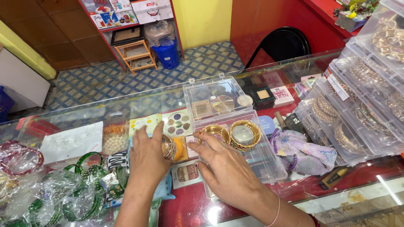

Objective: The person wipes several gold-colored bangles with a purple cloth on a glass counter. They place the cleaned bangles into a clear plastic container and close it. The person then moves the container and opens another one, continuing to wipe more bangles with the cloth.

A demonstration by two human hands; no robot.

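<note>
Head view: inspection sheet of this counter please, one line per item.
Surface: glass counter, goods showing beneath.
Job's things: open clear plastic box, two gold bangle stacks standing in it; another bangle set by the left hand.
Clutter: green bangles in wrap, purple cloth, stacked clear bangle boxes.
Grippers: left hand holds the bangle set; right hand rests on the box, fingers spread.
Cables: nothing seen.
Surroundings: black chair, blue bin, tiled floor.

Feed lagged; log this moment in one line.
left hand: holds bangle stack | right hand: touches gold bangles | open clear box
</note>
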